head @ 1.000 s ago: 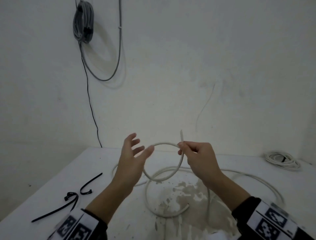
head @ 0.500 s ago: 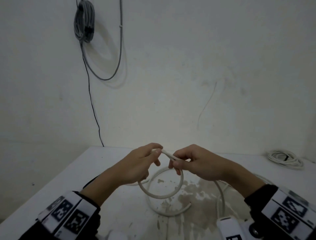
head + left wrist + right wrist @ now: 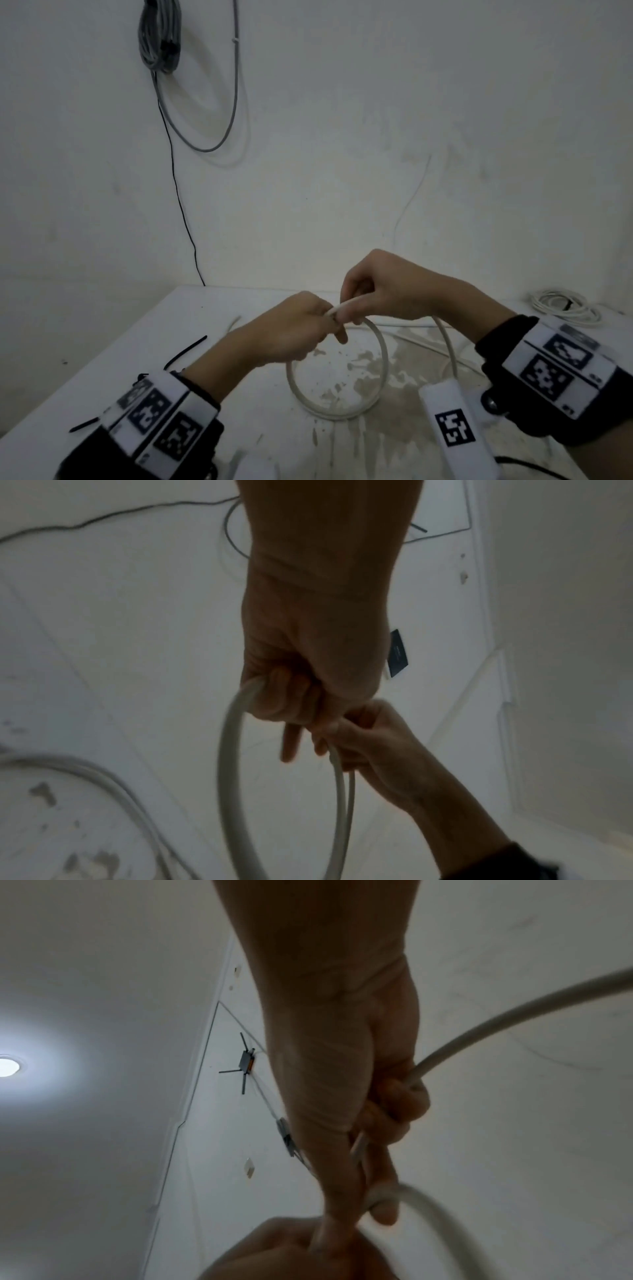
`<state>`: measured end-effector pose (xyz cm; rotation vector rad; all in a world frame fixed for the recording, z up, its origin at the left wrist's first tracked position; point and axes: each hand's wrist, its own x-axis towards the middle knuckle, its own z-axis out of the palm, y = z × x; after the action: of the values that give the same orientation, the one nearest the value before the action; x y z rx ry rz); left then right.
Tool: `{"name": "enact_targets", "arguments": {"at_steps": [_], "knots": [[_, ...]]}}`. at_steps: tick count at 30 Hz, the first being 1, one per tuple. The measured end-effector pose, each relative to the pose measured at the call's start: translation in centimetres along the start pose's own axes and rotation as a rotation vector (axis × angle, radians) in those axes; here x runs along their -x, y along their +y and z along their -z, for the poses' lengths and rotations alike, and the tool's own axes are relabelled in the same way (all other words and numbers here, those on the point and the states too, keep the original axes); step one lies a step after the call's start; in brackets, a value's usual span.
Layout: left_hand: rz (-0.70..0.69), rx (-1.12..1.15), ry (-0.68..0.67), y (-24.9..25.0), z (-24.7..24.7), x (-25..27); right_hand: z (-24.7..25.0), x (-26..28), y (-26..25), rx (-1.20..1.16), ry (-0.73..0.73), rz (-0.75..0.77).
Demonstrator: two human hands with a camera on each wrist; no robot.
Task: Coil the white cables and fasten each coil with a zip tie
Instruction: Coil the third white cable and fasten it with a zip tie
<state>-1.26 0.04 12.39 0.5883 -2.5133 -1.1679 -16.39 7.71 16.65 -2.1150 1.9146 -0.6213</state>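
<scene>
Tabletop (image 3: 219, 308), white and stained, meets the wall behind. Both hands grip the thick white round cable (image 3: 383, 356) above its middle: left hand (image 3: 291, 334) and right hand (image 3: 387, 291) touching, loop hanging between. Black plastic zip ties (image 3: 186, 351) lie left, partly hidden by the wrist.

The round plastic-sheathed cable (image 3: 382, 346) looped above the table is off-white, close to pale grey in the dim light. The flat tabletop (image 3: 191, 349) is white, blotched with grey-brown patches near the middle. Thin plastic zip ties (image 3: 186, 350) lie black against it. The bundled cord (image 3: 161, 37) hanging on the wall is grey. Wrist bands (image 3: 154, 421) — white, with black square-block marker patterns — sit over black sleeves.
</scene>
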Motion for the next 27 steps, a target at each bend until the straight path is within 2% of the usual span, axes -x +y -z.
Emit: {"name": "enact_targets", "arguments": {"at_steps": [2,4,9,12,15,19,21,24,27], "knots": [[0.024,0.24,-0.061,0.2,0.8,0.4,0.3,0.5,0.4,-0.178,0.044,-0.009],[0.041,0.442,-0.046,0.0,1.3,0.4,0.7,0.9,1.0,-0.322,0.068,-0.01],[0.056,0.805,0.219,-1.8,2.0,-0.4,0.5,1.7,3.3,-0.423,0.164,-0.061],[0.04,1.168,0.42,-3.1,3.9,-0.9,0.2,2.6,5.1,-0.4,0.196,-0.139],[0.005,1.392,0.537,-4.2,5.8,-0.9,-0.6,3.2,6.7,-0.424,0.263,-0.165],[-0.095,1.421,0.595,-4.3,4.8,-1.4,-2.2,2.2,6.4,-0.21,0.421,-0.073],[-0.155,1.365,0.621,-3.9,4.0,-1.7,-2.8,1.5,5.6,-0.132,0.464,-0.014],[-0.26,1.089,0.667,-3.0,2.8,-1.6,-3.5,0.7,4.5,0.145,0.441,0.108],[-0.361,0.644,0.669,-2.2,1.2,-1.2,-3.9,0.1,2.9,0.413,0.415,0.184]]}}
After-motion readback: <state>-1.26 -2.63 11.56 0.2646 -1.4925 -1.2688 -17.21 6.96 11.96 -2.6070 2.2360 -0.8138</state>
